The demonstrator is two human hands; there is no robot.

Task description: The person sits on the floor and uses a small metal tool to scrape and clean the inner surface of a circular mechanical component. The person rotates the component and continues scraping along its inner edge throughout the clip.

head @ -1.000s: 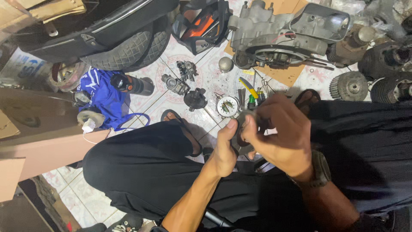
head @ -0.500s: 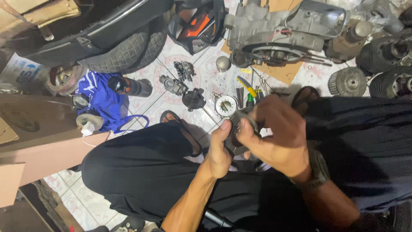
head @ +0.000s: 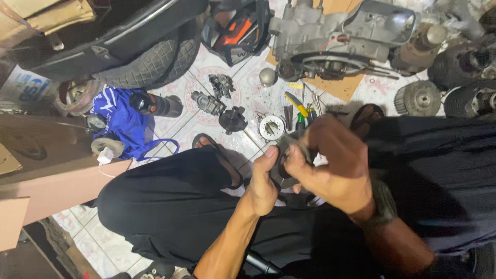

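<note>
I sit on a tiled floor with my legs in black trousers folded under me. Both hands meet over my lap around a small dark metal engine part. My left hand grips it from the left, thumb pressed up along its edge. My right hand closes over it from the right, fingers pinching its top, a dark watch on that wrist. Most of the part is hidden by my fingers.
Ahead on the floor lie a round silver part, a black round part, small carburettor-like pieces, and yellow- and green-handled tools. Further off: an engine block, a tyre, a blue cloth, a cardboard box.
Both hands stay closed on the part; my right-hand fingers have shifted slightly over its top. The view has drifted a little.
</note>
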